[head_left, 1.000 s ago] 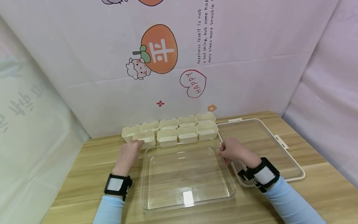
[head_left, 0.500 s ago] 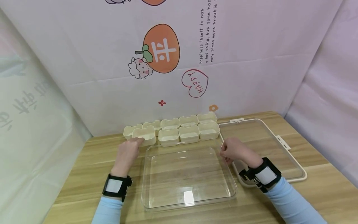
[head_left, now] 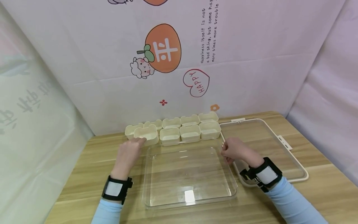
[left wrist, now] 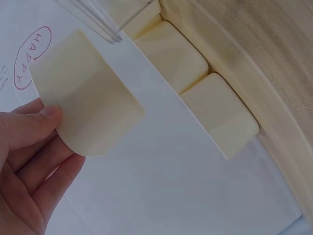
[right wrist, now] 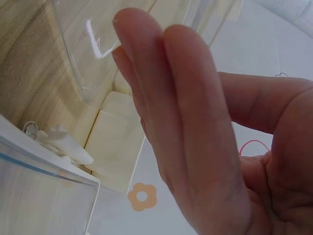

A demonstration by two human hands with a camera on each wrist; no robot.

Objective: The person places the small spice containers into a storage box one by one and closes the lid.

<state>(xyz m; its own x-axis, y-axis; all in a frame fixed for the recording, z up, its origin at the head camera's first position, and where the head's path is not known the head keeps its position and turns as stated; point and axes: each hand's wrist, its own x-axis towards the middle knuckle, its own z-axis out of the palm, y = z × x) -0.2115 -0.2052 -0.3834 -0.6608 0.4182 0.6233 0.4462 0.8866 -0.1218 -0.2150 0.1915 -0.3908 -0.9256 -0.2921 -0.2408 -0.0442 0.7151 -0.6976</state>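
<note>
My left hand [head_left: 130,152] pinches the near rim of a small cream bin [head_left: 146,134], thumb on one side and fingers on the other. In the left wrist view this bin [left wrist: 88,98] stands apart from the row, raised and tilted. Beside the right rim of a large clear plastic box [head_left: 190,203] is my right hand [head_left: 237,149]. The right wrist view shows its fingers [right wrist: 195,112] fairly straight and together, the thumb apart, nothing pinched between them. The clear box lies flat on the wooden table.
Several more cream bins [head_left: 190,133] stand in two rows behind the clear box, against a printed white cloth [head_left: 112,105]. A clear lid with a white frame [head_left: 263,144] and side clips lies at the right, partly under the right forearm.
My left hand has lifted the cream bin up from its place at the left end of the front row. The right hand stays by the clear box's rim.
</note>
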